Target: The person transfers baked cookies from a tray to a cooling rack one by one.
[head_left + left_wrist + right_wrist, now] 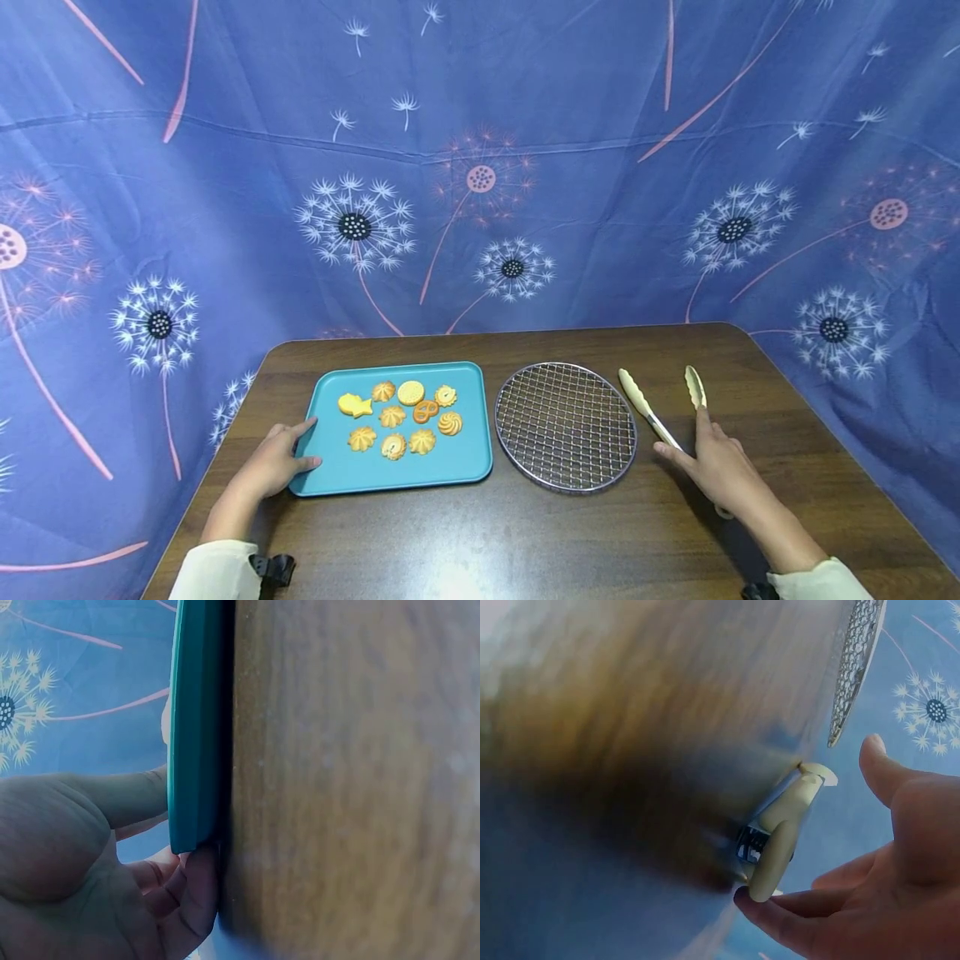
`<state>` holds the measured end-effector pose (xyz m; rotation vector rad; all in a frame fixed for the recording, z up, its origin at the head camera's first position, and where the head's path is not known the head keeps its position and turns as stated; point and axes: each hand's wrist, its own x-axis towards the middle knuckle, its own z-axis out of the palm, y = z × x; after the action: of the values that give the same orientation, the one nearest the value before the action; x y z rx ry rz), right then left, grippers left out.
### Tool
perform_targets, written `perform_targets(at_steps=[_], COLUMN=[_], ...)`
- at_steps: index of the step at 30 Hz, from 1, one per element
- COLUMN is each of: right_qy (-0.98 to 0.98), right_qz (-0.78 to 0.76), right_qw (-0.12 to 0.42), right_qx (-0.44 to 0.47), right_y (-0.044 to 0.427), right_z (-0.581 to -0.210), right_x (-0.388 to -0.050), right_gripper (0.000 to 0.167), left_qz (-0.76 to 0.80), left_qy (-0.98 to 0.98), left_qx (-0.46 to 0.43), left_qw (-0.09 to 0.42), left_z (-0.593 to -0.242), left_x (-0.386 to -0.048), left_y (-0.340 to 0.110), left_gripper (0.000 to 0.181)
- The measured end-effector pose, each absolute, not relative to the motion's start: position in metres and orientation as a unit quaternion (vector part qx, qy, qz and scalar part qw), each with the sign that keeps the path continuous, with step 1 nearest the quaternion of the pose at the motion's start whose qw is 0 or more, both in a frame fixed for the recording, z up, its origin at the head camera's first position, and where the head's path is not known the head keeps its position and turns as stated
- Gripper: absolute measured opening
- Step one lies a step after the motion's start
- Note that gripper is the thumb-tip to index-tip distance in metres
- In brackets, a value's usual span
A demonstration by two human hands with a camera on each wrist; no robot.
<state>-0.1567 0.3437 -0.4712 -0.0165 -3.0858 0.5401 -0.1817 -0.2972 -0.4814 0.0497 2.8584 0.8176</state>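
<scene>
At the left of the table, my left hand (268,463) pinches the left edge of a blue tray (459,463); the left wrist view shows the thumb over the rim (187,735) and fingers curled beneath it. Several cookies (362,439) of varied shapes lie on the tray, one like a fish (354,405). My right hand (723,468) is over spread cream-tipped metal tongs (662,431), thumb and fingers apart. Its index finger touches the right arm of the tongs in the head view. The right wrist view shows fingertips against the tongs (784,814), the thumb away from them.
A round wire rack (566,427) lies between the tray and the tongs. The brown wooden table (420,533) backs onto a blue curtain (600,275) with a dandelion pattern, which also hangs at both sides.
</scene>
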Motion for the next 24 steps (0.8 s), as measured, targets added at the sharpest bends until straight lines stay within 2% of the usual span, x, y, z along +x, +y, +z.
perform_targets(at_steps=[6, 24], right_qy=[-0.983, -0.988], right_qz=[0.180, 0.152], right_qw=[-0.004, -0.019], right_qx=[-0.016, -0.033], right_y=[0.349, 0.355], right_z=[-0.472, -0.465], right_x=[-0.161, -0.166], right_gripper=[0.116, 0.108], left_qz=[0.273, 0.283], left_qy=[0.958, 0.954], left_qx=[0.015, 0.014], left_qw=[0.088, 0.097], left_z=[-0.478, -0.475], left_x=[-0.180, -0.183], left_y=[-0.297, -0.302], left_gripper=[0.075, 0.076])
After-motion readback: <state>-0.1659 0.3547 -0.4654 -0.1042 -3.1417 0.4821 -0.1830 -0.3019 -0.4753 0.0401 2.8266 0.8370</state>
